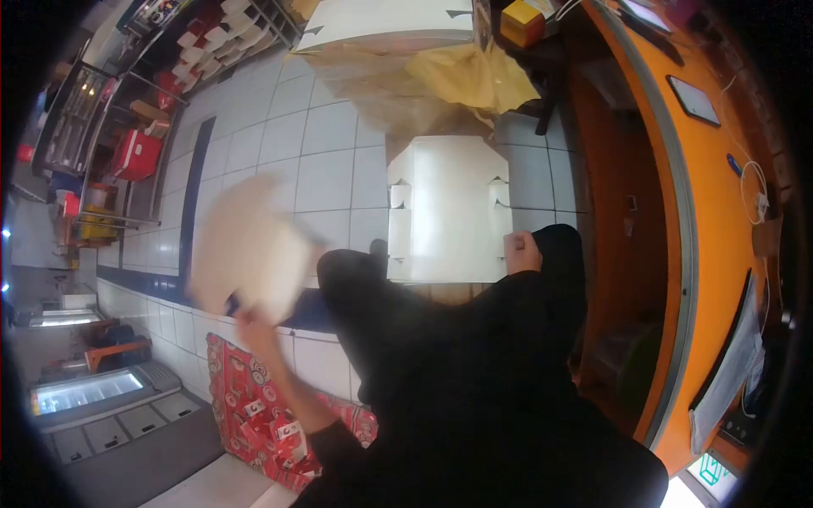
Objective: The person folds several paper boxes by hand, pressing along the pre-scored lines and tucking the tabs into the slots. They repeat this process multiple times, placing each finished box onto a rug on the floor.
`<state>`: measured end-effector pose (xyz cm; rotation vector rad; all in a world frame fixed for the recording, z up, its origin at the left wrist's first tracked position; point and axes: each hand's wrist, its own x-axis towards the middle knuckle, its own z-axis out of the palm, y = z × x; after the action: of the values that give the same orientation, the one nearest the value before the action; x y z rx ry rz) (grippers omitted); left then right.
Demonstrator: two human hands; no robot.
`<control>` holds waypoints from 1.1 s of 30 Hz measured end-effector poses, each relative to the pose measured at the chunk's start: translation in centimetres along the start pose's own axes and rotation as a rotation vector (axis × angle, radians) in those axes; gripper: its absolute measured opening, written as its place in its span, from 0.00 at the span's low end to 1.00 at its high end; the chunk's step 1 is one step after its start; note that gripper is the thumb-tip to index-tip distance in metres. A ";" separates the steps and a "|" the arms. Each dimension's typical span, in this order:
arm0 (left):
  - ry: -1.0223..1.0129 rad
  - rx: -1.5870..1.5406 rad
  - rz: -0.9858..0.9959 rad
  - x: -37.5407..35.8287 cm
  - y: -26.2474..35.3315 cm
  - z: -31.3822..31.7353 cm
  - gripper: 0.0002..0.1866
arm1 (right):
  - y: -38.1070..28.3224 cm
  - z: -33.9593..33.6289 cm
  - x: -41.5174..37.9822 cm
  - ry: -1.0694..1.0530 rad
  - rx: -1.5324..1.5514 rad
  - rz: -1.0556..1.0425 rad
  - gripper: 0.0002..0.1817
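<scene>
A flat white cardboard box blank (449,212) with cut flaps lies in front of my body, its near edge at my lap. At its right edge, over my right knee, my right hand (522,252) is closed, the curled fingers at the side flap. Out to the left, my left hand (249,326) grips the near edge of a second cardboard blank (250,254). That sheet is held away from my body, tilted and smeared by motion. Part of its outline is too blurred to make out.
Ahead stand more white cardboard sheets (389,24) above crumpled brown-yellow wrapping (466,76). An orange counter (677,169) with a phone (694,101) runs along my right. Red patterned cloth (254,406) covers a seat at left. Metal shelving (127,93) stands far left.
</scene>
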<state>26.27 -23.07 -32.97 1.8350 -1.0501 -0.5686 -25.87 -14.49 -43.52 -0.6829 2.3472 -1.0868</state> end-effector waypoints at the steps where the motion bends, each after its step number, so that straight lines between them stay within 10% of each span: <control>1: 0.196 -0.020 0.006 -0.4 0.2 -5.3 0.16 | 0.8 0.4 0.2 0.002 -0.019 -0.007 0.16; 4: 0.683 -0.113 -0.211 -2.9 -1.3 -17.8 0.24 | 1.1 0.8 0.5 0.003 -0.131 -0.064 0.22; 5: 0.603 0.315 -0.283 -4.2 -3.6 -21.2 0.26 | 0.6 0.8 0.1 0.003 -0.124 -0.045 0.22; 6: 0.843 -0.388 -0.261 -4.8 -6.9 -23.1 0.27 | -0.1 0.8 -0.4 0.068 -0.239 -0.071 0.25; 8: 0.904 -0.338 -0.403 -6.2 -12.1 -24.7 0.25 | -0.6 1.0 -0.4 0.073 -0.367 -0.067 0.34; 12: 0.526 -0.100 -0.513 -6.2 -13.0 -11.0 0.21 | -0.2 0.9 0.5 0.007 -0.326 -0.037 0.33; 16: 0.047 0.071 -0.035 -7.2 -1.9 8.1 0.21 | 0.1 1.0 0.9 0.007 -0.253 -0.002 0.28; 17: -0.028 0.291 0.360 -7.7 -0.3 11.5 0.22 | 0.1 1.1 0.8 0.031 -0.251 -0.014 0.27; 18: -0.271 0.327 0.162 -9.1 4.3 13.9 0.21 | 0.0 1.2 0.5 0.038 -0.247 -0.020 0.27; 21: -0.415 0.444 0.509 -10.0 4.4 20.7 0.22 | -0.3 1.2 0.0 0.068 -0.227 -0.036 0.27; 25: -0.707 0.616 0.336 -11.9 5.0 24.3 0.24 | -0.8 1.2 -0.6 0.097 -0.206 -0.076 0.23; 33: -0.587 0.522 0.362 -14.3 5.5 23.5 0.26 | -0.8 1.5 0.1 0.113 -0.256 -0.226 0.16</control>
<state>-0.93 -23.58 -39.98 1.8756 -2.0339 -0.6713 -24.88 -15.83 -43.76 -1.0252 2.5822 -0.9449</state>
